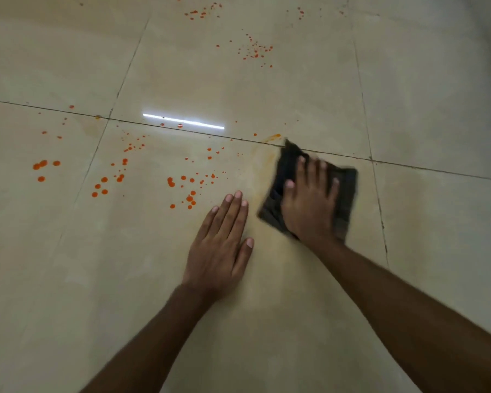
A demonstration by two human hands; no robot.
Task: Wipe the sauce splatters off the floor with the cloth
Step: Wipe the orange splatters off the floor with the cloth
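Two bare forearms reach in from the near edge of the view over the tiled floor (267, 321). Palm down on bare tile lies the left hand (221, 242), fingers straight and close together, thumb out to the side, holding nothing. Just beside it, the right hand (309, 205) presses flat on the cloth (347, 191), fingers straight and spread, not curled round it.

Dark grey to black, the cloth is folded into a rough square and sits like a diamond, its edges blurred. Its far corner points away from the person and crosses the grout line (68, 110), and its slightly longer axis runs from near to far. It lies at the far side of its tile, near that tile's far right corner.

A pale orange smear (272, 136) lies at the cloth's far corner. Sauce splatters (189, 191), bright orange dots and drops, cover the tiles beyond the left hand and further off. A strip of light (183, 121) reflects near the grout line
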